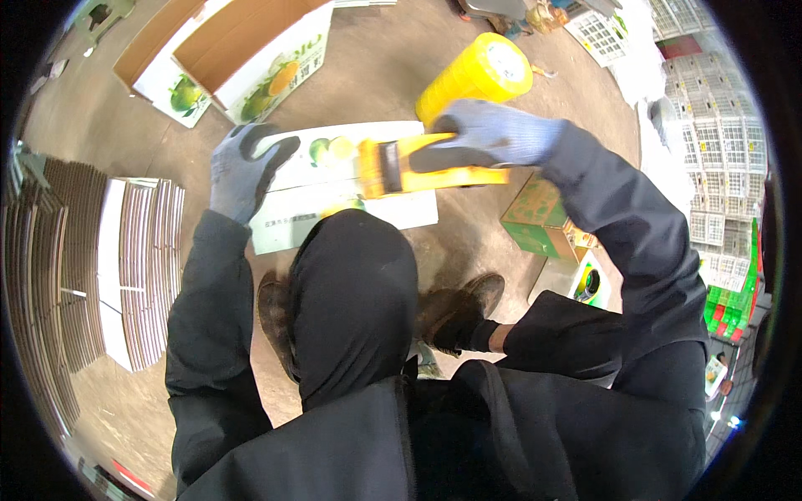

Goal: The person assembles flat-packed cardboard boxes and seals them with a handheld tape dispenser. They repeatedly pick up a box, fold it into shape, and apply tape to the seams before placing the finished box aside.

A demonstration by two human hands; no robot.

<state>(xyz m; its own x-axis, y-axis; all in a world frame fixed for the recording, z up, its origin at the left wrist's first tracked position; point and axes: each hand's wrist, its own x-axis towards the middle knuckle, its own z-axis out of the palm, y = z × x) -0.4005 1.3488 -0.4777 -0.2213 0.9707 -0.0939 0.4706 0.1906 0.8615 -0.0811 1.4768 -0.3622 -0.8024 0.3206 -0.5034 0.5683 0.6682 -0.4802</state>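
Note:
A white cardboard box point(288, 196) printed with green and yellow fruit lies on the floor beyond my knee, its top flaps meeting at a seam. My gloved left hand point(242, 163) grips its far left corner, the thumb over the top. In my gloved right hand point(484, 138) is a yellow tape dispenser point(393, 167), held above the right part of the box and blurred by motion. I cannot make out whether its tape touches the box. Just beyond my right hand stands a stack of yellow tape rolls point(468, 75).
Two open printed cartons point(259, 67) stand at the far left. Flattened cardboard point(142, 259) is stacked along the left side. To the right are a green-and-brown box point(535, 217) and, farther off, white plastic crates point(723, 150). My shoes point(464, 309) are close to the box.

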